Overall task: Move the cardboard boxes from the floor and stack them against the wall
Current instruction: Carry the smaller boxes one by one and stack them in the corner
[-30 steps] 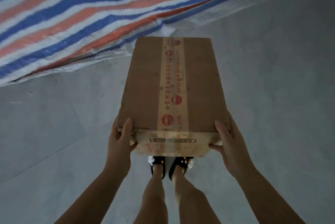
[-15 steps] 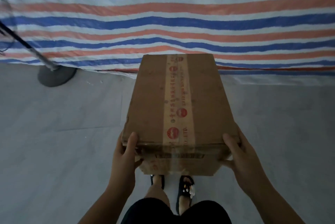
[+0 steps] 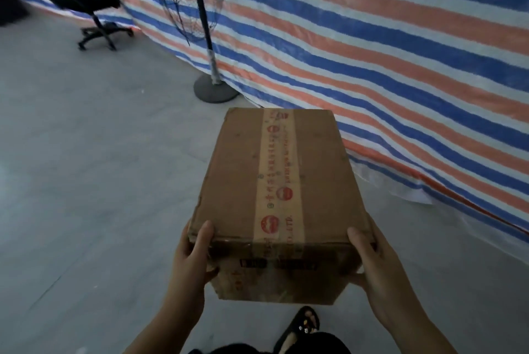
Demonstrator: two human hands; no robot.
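Both hands carry one box (image 3: pixel 279 182) in the air above the grey floor (image 3: pixel 86 182), in front of the person. The left hand (image 3: pixel 191 259) grips the near left corner, thumb on the top face and fingers curled under. The right hand (image 3: pixel 378 262) grips the near right corner in the same way. A pale tape strip (image 3: pixel 279 170) with red print runs along the top of the box.

Beyond the box, a fan stand (image 3: pixel 213 83) with a round base is on the floor, just beside the striped tarp (image 3: pixel 372 53) that hangs as a wall on the right. It stands between the box and the far part of the wall. A black chair (image 3: pixel 91 7) is further back on the left, near the tarp. One sandal (image 3: pixel 300 328) shows below the box.

Half a second ago the tarp was straight ahead and only the fan base showed at the left edge; now the view is turned left, the tarp runs along the right, and the chair has come into sight. The grip on the box is the same.
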